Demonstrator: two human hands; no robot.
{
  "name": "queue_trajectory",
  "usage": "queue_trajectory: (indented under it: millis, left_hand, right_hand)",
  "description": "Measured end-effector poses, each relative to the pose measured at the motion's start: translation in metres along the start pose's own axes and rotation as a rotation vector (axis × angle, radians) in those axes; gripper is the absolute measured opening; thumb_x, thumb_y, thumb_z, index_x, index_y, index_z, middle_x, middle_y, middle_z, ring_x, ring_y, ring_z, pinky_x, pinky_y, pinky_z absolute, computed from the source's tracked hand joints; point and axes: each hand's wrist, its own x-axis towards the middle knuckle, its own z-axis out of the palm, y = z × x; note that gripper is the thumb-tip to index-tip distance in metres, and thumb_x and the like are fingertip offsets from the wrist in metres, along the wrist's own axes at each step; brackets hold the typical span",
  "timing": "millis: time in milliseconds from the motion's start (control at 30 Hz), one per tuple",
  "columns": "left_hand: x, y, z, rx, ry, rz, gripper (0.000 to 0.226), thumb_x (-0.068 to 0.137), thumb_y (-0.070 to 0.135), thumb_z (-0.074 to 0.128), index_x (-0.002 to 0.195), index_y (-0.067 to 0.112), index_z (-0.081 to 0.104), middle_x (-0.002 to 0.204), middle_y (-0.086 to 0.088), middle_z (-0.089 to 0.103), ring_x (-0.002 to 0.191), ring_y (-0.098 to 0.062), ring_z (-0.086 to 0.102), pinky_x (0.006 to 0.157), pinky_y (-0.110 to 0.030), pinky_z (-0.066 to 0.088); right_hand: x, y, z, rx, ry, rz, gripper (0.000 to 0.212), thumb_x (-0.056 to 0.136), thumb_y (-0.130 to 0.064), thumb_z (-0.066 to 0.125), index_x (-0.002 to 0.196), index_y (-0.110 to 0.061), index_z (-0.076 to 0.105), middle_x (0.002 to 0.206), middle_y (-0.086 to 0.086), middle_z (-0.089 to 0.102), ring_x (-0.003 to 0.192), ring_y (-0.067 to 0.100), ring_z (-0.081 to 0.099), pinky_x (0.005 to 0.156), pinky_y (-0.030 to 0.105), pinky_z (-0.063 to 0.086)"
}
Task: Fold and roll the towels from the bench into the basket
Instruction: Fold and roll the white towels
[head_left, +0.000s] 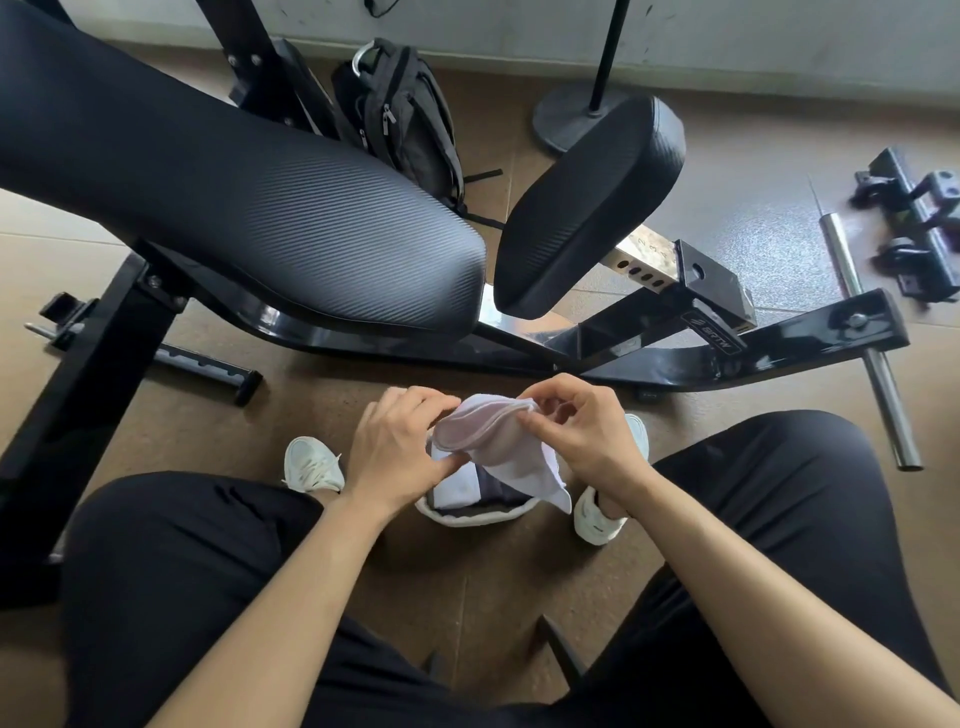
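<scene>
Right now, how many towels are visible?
3: a pale lilac towel pinched between left hand and right hand; a white towel and a dark grey towel in the white-rimmed basket; others may be hidden.

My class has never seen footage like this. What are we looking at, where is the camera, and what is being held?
No machine here: one camera, worn on a person's head, looks down at their own two hands. The left hand and right hand both pinch a white towel above a small basket on the floor between the white shoes; cloth seems to lie inside already. Ahead stands a black padded bench, with a backpack behind it and a steel bar on the floor at the right.
</scene>
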Motion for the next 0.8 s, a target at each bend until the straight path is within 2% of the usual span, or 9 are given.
queue_trajectory:
  millis: [100,200,333,400,467,533,633,700,800]
  left_hand:
    - [0.001,-0.003,0.000,0.007,0.106,0.041,0.022,0.074,0.023,0.086,0.094,0.023,0.078,0.091,0.005,0.077,0.086,-0.021,0.069,0.077,-0.028,0.039]
    - [-0.001,-0.004,-0.004,-0.064,0.142,0.019,0.014,0.075,0.019,0.084,0.086,0.024,0.078,0.084,0.009,0.075,0.082,-0.016,0.067,0.074,-0.027,0.043]
    - [-0.001,-0.005,-0.014,-0.272,0.137,-0.047,0.011,0.082,0.033,0.074,0.088,0.025,0.078,0.091,0.011,0.075,0.088,-0.009,0.066,0.075,-0.027,0.053]
    - [0.000,-0.001,-0.018,-0.464,0.102,-0.148,0.006,0.086,0.030,0.074,0.092,0.029,0.075,0.098,0.011,0.075,0.096,-0.009,0.067,0.081,-0.023,0.054]
    - [0.001,0.002,-0.021,-0.641,0.070,-0.231,0.007,0.090,0.032,0.072,0.095,0.037,0.069,0.102,0.015,0.073,0.099,-0.006,0.066,0.079,-0.016,0.053]
    - [0.003,0.003,-0.019,-0.686,0.028,-0.255,0.006,0.094,0.037,0.068,0.099,0.038,0.063,0.102,0.016,0.069,0.096,-0.005,0.065,0.072,-0.017,0.052]
    - [0.004,0.000,-0.013,-0.663,-0.022,-0.281,0.009,0.098,0.034,0.062,0.106,0.030,0.061,0.102,0.014,0.067,0.096,-0.008,0.066,0.073,-0.020,0.050]
    - [0.006,0.002,-0.014,-0.710,0.024,-0.276,0.009,0.098,0.032,0.061,0.106,0.028,0.061,0.101,0.012,0.068,0.094,-0.005,0.066,0.072,-0.014,0.050]
    - [0.007,0.004,-0.017,-0.768,0.031,-0.274,0.006,0.099,0.027,0.063,0.102,0.032,0.061,0.100,0.010,0.068,0.093,-0.001,0.065,0.071,-0.015,0.051]
  right_hand:
    - [0.001,0.001,-0.005,0.003,0.023,0.001,0.011,0.089,-0.017,0.078,0.094,-0.026,0.074,0.082,-0.016,0.065,0.075,-0.003,0.059,0.064,0.012,0.048]
    - [0.005,0.006,-0.009,-0.029,0.051,0.010,0.009,0.089,-0.018,0.078,0.095,-0.024,0.075,0.082,-0.015,0.065,0.075,-0.002,0.058,0.065,0.013,0.047]
    - [0.011,0.014,-0.013,-0.084,0.071,0.037,0.007,0.089,-0.020,0.078,0.095,-0.022,0.075,0.082,-0.014,0.065,0.075,0.000,0.057,0.065,0.012,0.044]
    - [0.012,0.014,-0.015,-0.083,0.070,0.041,0.008,0.090,-0.020,0.077,0.097,-0.022,0.073,0.085,-0.012,0.067,0.077,0.000,0.059,0.068,0.012,0.046]
    - [0.011,0.013,-0.016,-0.061,0.056,0.033,0.008,0.091,-0.019,0.075,0.098,-0.021,0.071,0.089,-0.009,0.069,0.082,0.002,0.061,0.072,0.014,0.050]
    - [0.012,0.014,-0.015,-0.082,0.016,0.036,0.008,0.092,-0.019,0.074,0.097,-0.023,0.070,0.090,-0.009,0.070,0.084,0.006,0.063,0.076,0.019,0.054]
    - [0.013,0.018,-0.012,-0.171,-0.057,0.078,0.008,0.092,-0.020,0.073,0.095,-0.026,0.069,0.090,-0.010,0.070,0.087,0.009,0.065,0.081,0.030,0.058]
    - [0.013,0.016,-0.013,-0.108,-0.027,0.068,0.008,0.092,-0.019,0.073,0.095,-0.025,0.069,0.089,-0.009,0.070,0.085,0.009,0.066,0.080,0.029,0.058]
    - [0.012,0.010,-0.016,0.074,-0.013,0.070,0.007,0.092,-0.014,0.073,0.098,-0.017,0.070,0.093,-0.002,0.073,0.088,0.011,0.069,0.082,0.028,0.058]
